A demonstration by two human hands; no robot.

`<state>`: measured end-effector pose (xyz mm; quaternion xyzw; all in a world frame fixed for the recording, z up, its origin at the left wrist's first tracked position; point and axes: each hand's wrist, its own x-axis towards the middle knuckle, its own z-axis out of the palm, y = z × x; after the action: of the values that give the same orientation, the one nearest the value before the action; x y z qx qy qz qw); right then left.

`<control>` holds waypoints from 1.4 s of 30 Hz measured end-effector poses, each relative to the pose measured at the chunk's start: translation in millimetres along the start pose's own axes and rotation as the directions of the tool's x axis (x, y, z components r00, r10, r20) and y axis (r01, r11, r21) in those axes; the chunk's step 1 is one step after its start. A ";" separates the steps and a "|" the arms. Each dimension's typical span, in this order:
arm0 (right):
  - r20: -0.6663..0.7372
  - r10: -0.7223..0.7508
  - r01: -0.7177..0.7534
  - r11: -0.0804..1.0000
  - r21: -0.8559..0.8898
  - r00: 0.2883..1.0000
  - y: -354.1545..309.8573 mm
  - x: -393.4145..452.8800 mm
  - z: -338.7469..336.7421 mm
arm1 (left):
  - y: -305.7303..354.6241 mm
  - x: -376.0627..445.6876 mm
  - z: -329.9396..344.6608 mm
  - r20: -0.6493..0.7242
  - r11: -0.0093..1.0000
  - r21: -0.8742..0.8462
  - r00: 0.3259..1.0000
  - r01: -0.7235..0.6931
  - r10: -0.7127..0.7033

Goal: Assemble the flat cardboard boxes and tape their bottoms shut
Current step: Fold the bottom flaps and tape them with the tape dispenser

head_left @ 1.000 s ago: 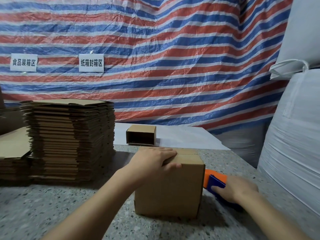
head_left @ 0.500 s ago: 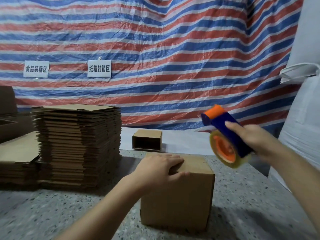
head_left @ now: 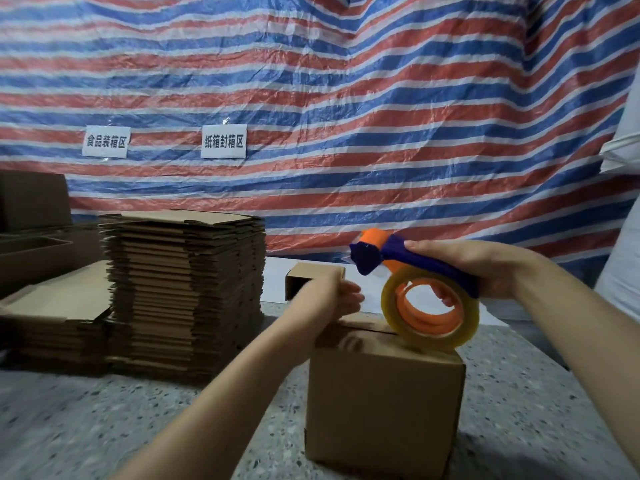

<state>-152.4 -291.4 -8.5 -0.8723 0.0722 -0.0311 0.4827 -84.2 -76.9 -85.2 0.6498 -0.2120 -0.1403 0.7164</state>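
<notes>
Overhead, right hand [head_left: 485,268] tilts tape dispenser [head_left: 415,289] above box [head_left: 381,403].

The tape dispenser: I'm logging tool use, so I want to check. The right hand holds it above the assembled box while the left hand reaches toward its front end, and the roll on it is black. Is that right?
Not quite. The head view shows the roll on the tape dispenser is clear yellowish tape on an orange hub, not black. The rest holds: the right hand holds it above the assembled box, and the left hand reaches toward its front end.

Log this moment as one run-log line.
step: taping | right hand: grips tape dispenser over box | left hand: reaching toward dispenser, holds nothing | flaps: untaped
</notes>
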 end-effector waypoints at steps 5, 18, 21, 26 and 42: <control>0.043 -0.027 0.028 1.000 -0.015 0.999 -4.8 -0.2 3.9 | 16.0 9.7 -6.2 -0.031 0.996 -0.073 0.998 0.053 -0.056; 0.072 -0.023 0.023 1.000 -0.005 0.997 -4.0 -2.8 -0.1 | 22.4 8.2 6.2 -0.020 0.990 -0.127 0.997 0.069 -0.072; 0.068 -0.021 0.022 1.000 -0.017 0.997 -6.5 -3.3 1.5 | 17.7 9.3 6.1 -0.085 0.994 -0.104 0.995 0.043 -0.052; 0.063 0.013 -0.011 0.999 -0.035 0.998 -10.0 -4.7 -4.4 | 6.5 11.6 16.6 -0.258 0.999 -0.031 0.966 -0.021 0.012; 0.023 0.207 -0.195 0.950 -0.243 0.978 -19.9 -1.4 -23.1 | -3.1 17.8 -16.6 -0.418 0.992 -0.059 0.905 -0.110 0.076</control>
<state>-154.7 -300.0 20.7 -0.9127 0.1521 0.0483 0.3761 -60.4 -71.3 -87.3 0.6242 -0.0797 0.0269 0.7767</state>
